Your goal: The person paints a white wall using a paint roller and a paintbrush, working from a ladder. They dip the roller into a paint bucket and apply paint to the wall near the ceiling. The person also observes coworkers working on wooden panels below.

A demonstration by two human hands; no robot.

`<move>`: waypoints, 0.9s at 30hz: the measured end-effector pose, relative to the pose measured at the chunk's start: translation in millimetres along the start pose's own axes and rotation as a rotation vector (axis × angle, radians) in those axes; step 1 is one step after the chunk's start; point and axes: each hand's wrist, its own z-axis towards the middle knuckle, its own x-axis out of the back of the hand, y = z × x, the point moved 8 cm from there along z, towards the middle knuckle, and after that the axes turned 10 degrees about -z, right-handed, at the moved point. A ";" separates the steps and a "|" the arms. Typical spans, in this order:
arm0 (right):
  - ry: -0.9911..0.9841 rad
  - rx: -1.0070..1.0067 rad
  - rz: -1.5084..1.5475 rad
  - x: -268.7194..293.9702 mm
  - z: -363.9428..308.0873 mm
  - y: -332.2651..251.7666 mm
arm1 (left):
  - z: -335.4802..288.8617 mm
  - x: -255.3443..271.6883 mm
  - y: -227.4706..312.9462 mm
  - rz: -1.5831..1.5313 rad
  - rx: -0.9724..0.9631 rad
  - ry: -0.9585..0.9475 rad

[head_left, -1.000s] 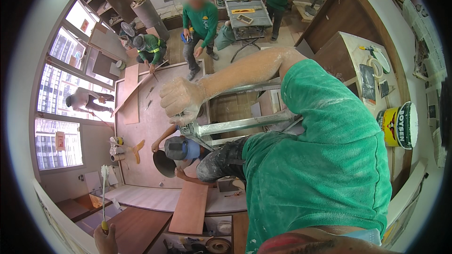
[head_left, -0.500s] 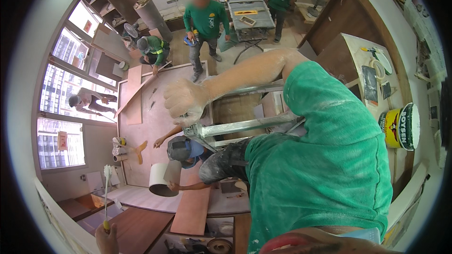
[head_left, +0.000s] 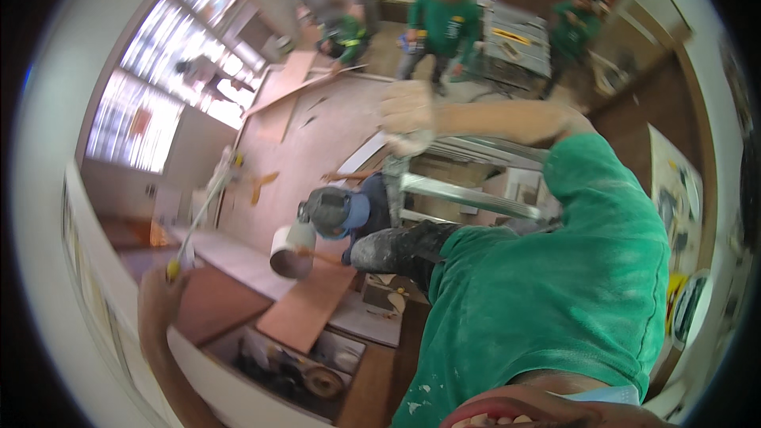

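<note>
My left hand (head_left: 161,295), at lower left, is closed round the yellow handle (head_left: 173,269) of a long, thin-rodded paint roller. Its pale roller head (head_left: 222,168) points up and away, blurred by motion. Across the upper middle stretches my right arm in a dusty green sleeve. My right hand (head_left: 408,119), coated in white dust, is curled over the top end of an aluminium stepladder (head_left: 468,194); the fingertips are hidden. Just below the ladder top, a person in a grey cap (head_left: 326,210) holds a white cylindrical bucket (head_left: 292,252).
Several people in green shirts work at the back, near a table saw (head_left: 515,43). Wood boards (head_left: 309,309) lie below the bucket. A yellow-labelled paint pail (head_left: 688,309) stands at far right. Windows (head_left: 135,123) line the left wall.
The view has swung, shifting most of the room rightward. My left hand has risen with the roller, showing more forearm. My right hand stays on the ladder top.
</note>
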 end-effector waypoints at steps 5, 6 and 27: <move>-0.061 -0.010 0.013 4.9 -1.1 4.4 | 5.9 3.0 -0.7 -0.089 0.027 0.058; -0.061 0.006 0.019 5.0 2.1 2.7 | 5.1 3.5 -1.4 -0.083 -0.016 0.085; -0.094 0.028 0.002 -16.3 4.6 4.4 | -15.5 11.9 2.1 -0.106 0.179 0.073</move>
